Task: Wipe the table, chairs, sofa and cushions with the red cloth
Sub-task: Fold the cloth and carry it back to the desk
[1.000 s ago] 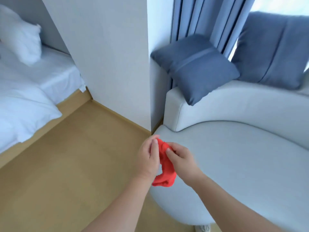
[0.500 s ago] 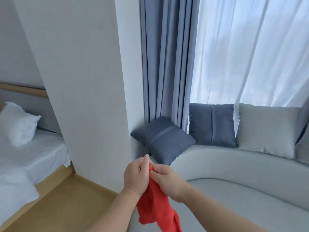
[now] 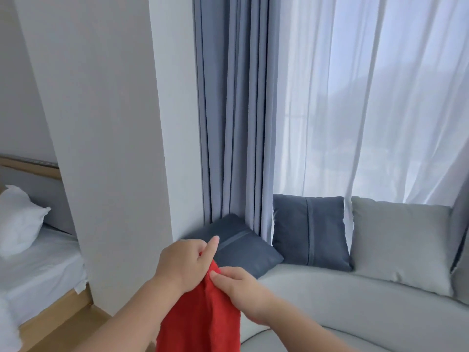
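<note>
The red cloth [image 3: 203, 318] hangs down in front of me, unfolded, its lower end cut off by the frame's bottom. My left hand [image 3: 185, 265] pinches its top edge and my right hand [image 3: 241, 293] grips the same edge just beside it. Behind the hands stands a curved light grey sofa [image 3: 355, 308]. On its back rest a tilted dark blue cushion [image 3: 243, 250], an upright dark blue cushion [image 3: 309, 229] and a light grey cushion [image 3: 401, 242].
A white wall pillar [image 3: 106, 148] stands left of the sofa, with blue drapes [image 3: 233, 110] and sheer white curtains [image 3: 368, 97] behind. A bed [image 3: 38, 273] with a white pillow [image 3: 17, 219] lies at far left on the wooden floor [image 3: 68, 329].
The view has tilted up from the sofa seat to the curtains and cushions. The bunched cloth has been raised and shaken out; it now hangs long from both hands.
</note>
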A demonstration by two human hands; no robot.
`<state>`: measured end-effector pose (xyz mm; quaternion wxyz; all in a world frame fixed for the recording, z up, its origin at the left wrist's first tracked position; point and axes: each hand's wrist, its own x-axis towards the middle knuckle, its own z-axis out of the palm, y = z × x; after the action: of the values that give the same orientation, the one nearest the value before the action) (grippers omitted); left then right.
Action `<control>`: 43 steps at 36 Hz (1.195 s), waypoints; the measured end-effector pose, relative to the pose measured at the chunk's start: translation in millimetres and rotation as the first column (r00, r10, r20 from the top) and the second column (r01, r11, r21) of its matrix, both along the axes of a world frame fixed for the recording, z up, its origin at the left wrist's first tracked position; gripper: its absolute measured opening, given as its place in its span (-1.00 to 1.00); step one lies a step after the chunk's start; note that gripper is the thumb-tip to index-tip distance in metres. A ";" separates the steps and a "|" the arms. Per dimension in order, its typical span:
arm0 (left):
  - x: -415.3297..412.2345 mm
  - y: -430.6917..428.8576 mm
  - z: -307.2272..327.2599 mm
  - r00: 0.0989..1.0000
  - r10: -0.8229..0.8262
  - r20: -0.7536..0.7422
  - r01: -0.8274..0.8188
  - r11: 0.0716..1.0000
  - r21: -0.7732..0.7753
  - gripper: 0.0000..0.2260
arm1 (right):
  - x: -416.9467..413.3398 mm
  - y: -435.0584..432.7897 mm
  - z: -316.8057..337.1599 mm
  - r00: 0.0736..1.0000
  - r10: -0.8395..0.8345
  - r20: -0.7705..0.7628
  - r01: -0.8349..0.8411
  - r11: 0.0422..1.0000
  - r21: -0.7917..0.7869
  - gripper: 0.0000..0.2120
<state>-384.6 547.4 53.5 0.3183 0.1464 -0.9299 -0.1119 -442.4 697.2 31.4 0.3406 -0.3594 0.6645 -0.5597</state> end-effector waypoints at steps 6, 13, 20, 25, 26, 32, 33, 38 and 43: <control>-47.9 24.1 32.6 0.989 0.147 0.024 -0.149 0.974 0.172 -0.39 | -40.7 18.5 6.1 0.978 0.086 -0.189 -0.081 0.996 0.035 -0.62; -48.9 17.5 55.8 0.977 0.095 0.193 -0.128 0.978 0.168 -0.35 | -77.8 8.7 12.3 0.890 -0.131 -0.437 0.167 0.985 0.047 -0.73; 75.0 -27.0 78.4 0.886 0.003 0.463 -0.166 0.936 0.311 -0.53 | -56.3 -42.5 43.2 0.919 -0.029 -0.392 0.016 0.999 -0.036 -0.71; 190.9 -40.1 87.2 0.872 0.084 0.482 -0.297 0.874 0.385 -0.76 | 25.0 -102.9 61.2 0.855 0.240 -0.459 -0.239 0.969 0.063 -0.81; 216.5 -41.7 89.7 0.880 0.136 0.454 -0.330 0.864 0.380 -0.77 | 42.9 -111.7 64.5 0.833 0.331 -0.443 -0.317 0.942 0.107 -0.71; 378.6 -34.1 105.0 0.858 0.415 0.303 -0.513 0.726 0.458 -0.61 | 168.3 -167.4 72.5 0.520 0.831 -0.197 -0.768 0.556 0.316 -0.41; 403.6 -31.5 107.6 0.838 0.468 0.281 -0.546 0.702 0.458 -0.58 | 196.0 -176.9 71.3 0.451 0.861 -0.235 -0.778 0.508 0.369 -0.41; 526.1 -16.4 119.3 0.676 0.717 0.172 -0.716 0.583 0.384 -0.53 | 339.7 -216.9 50.9 0.332 0.894 -0.300 -0.813 0.433 0.390 -0.70; 647.7 18.2 127.3 0.398 0.904 0.158 -0.825 0.278 0.492 -0.41 | 467.9 -238.7 38.9 0.346 0.938 0.032 -0.932 0.339 0.130 -0.66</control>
<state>263.2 565.6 180.8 0.3474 0.6948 -0.6073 -0.1666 25.5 458.5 70.4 0.6049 -0.6659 0.3814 -0.2127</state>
